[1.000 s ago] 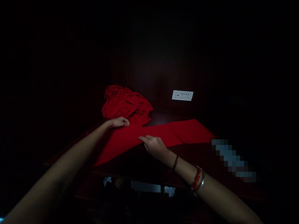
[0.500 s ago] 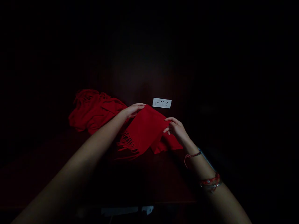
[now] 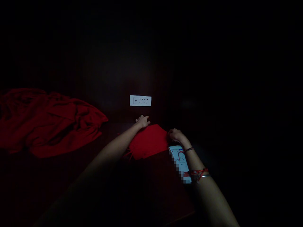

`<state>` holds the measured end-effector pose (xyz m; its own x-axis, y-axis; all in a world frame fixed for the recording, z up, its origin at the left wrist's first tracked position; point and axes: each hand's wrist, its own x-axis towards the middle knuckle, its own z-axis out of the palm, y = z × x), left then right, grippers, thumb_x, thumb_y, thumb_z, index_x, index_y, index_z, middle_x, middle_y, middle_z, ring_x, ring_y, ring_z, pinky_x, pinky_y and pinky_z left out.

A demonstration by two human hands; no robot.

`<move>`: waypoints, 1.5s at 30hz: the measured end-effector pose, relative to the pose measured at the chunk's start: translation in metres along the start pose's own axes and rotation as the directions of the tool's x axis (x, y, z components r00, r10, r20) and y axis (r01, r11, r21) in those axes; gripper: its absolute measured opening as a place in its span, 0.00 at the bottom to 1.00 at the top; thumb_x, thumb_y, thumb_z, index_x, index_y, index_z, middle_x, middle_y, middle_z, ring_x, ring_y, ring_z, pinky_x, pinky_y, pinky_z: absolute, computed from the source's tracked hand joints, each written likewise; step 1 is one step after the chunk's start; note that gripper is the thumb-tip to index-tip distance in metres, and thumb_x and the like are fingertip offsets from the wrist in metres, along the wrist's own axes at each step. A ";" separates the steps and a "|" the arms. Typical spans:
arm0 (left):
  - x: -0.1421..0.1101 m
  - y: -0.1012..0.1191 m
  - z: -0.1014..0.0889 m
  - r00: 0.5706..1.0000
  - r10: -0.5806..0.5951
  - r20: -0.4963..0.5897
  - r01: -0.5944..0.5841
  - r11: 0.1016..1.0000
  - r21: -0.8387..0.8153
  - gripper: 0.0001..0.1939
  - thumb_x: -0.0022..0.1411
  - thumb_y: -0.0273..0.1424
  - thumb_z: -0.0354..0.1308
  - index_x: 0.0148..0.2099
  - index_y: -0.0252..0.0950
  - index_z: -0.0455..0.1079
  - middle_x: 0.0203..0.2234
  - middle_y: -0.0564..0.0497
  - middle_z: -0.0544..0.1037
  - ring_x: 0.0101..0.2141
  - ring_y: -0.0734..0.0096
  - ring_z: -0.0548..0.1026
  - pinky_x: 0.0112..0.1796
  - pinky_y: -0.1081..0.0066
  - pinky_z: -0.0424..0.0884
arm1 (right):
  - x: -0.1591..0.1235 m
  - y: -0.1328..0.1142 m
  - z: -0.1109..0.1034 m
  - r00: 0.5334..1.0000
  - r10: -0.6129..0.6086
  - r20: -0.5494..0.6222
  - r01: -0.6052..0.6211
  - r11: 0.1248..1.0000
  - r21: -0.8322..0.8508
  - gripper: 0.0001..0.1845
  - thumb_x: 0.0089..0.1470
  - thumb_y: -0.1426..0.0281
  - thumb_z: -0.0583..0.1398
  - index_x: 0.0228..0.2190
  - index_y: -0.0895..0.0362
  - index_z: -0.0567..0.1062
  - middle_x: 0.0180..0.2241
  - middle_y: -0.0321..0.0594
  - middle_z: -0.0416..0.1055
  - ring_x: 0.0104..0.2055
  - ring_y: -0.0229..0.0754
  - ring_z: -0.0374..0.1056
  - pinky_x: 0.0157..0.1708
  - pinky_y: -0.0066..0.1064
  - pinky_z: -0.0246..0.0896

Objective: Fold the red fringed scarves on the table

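Observation:
A red fringed scarf (image 3: 150,142) lies folded into a small flat shape on the dark tabletop, its fringe at the left end. At its far left edge is my left hand (image 3: 143,121), back upward, fingers apart. My right hand (image 3: 175,135) is at the scarf's right corner with its fingers curled in on the edge; the fingertips are in shadow. Just below that wrist lies a lit phone (image 3: 178,157) showing a timer, partly covered by my forearm and bracelets.
A heap of crumpled red cloth (image 3: 63,123) spreads over the left side of the table. Behind the scarf, a white power socket (image 3: 140,101) is set in the dark wall. The table's front edge (image 3: 182,217) shows faintly at the bottom. Deep shadow hides most of the surroundings.
The scarf piece raised between my hands is now down flat on the table. My left hand's fingers have come apart. The view has shifted right, bringing the phone into sight.

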<state>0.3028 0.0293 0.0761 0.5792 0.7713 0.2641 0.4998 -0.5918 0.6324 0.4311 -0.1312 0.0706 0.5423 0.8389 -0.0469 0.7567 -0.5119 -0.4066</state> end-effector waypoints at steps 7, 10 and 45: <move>-0.056 -0.041 0.008 0.990 0.067 0.121 -0.111 0.904 0.412 0.28 0.55 0.47 0.39 0.55 0.39 0.49 0.55 0.40 0.46 0.54 0.51 0.42 0.47 0.50 0.42 | 0.019 -0.009 0.003 1.000 -0.016 0.023 0.018 0.993 -0.114 0.14 0.44 0.72 0.53 0.35 0.62 0.71 0.39 0.52 0.67 0.41 0.47 0.63 0.32 0.28 0.58; -0.074 -0.057 0.008 0.954 0.046 0.297 -0.169 0.899 0.405 0.31 0.53 0.51 0.37 0.56 0.42 0.47 0.56 0.43 0.43 0.54 0.51 0.39 0.47 0.50 0.41 | 0.025 -0.016 0.010 0.998 -0.024 0.055 0.029 0.995 -0.098 0.16 0.45 0.70 0.54 0.37 0.64 0.70 0.40 0.51 0.67 0.40 0.45 0.64 0.31 0.26 0.58; -0.172 -0.123 -0.086 0.955 -0.236 0.179 0.093 0.813 0.575 0.26 0.59 0.41 0.31 0.58 0.38 0.41 0.56 0.50 0.42 0.54 0.59 0.41 0.49 0.53 0.43 | -0.047 -0.130 0.111 0.878 -0.436 0.198 0.474 0.847 -0.239 0.34 0.51 0.52 0.35 0.54 0.58 0.44 0.57 0.46 0.33 0.57 0.43 0.28 0.52 0.40 0.28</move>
<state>0.0863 -0.0104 0.0153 0.5509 0.8341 -0.0275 0.8303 -0.5444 0.1194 0.2665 -0.0838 0.0247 0.0740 0.9963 -0.0444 0.9857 -0.0799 -0.1485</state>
